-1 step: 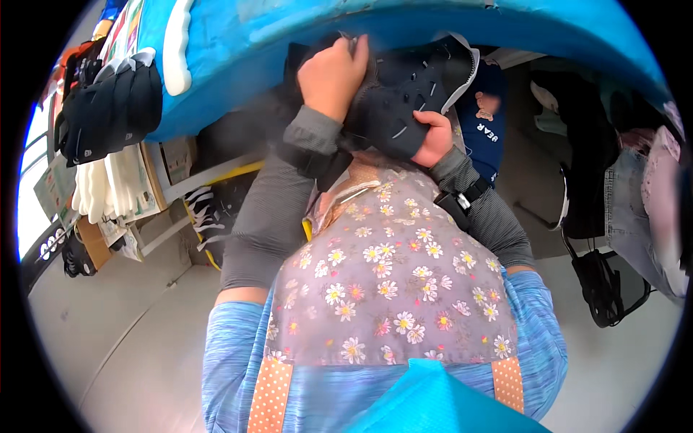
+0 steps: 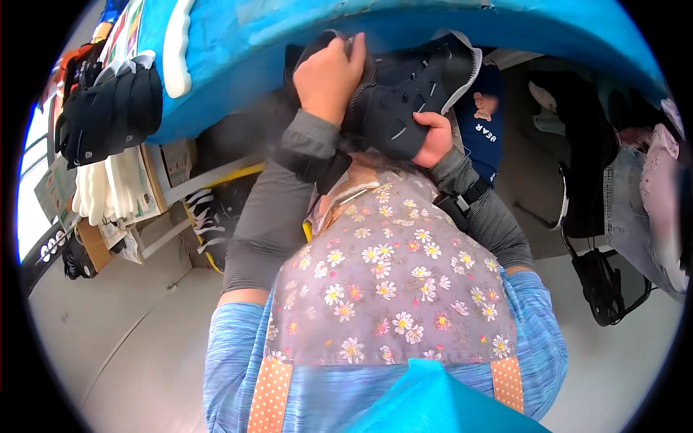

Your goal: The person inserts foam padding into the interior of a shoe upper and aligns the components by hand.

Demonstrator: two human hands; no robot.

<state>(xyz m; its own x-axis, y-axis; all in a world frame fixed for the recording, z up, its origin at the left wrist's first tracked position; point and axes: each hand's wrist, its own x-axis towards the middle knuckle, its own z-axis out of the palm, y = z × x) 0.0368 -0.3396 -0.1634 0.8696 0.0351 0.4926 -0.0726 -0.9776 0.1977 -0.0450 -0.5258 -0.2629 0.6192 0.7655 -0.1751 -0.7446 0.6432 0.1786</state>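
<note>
A dark shoe upper point(image 2: 393, 101) with small holes and a white-edged opening is held between my hands, against the blue-covered work surface point(image 2: 404, 25). My left hand point(image 2: 328, 81) is closed in a fist round its left end, the thumb pointing up. What lies inside that grip is partly hidden. My right hand point(image 2: 433, 138) has its thumb on top of the upper's near right edge, with the other fingers underneath and out of sight.
At left, a stack of black shoe uppers point(image 2: 112, 108) hangs over the edge, above white wavy-edged pieces point(image 2: 108, 184). Another white piece point(image 2: 175, 50) lies on the blue surface. Clothes, including a denim garment point(image 2: 626, 195), are at right, with a black bag point(image 2: 599, 289) below.
My left hand has shifted very slightly, and the upper's white-edged end has moved a touch to the right. Both hands keep their hold.
</note>
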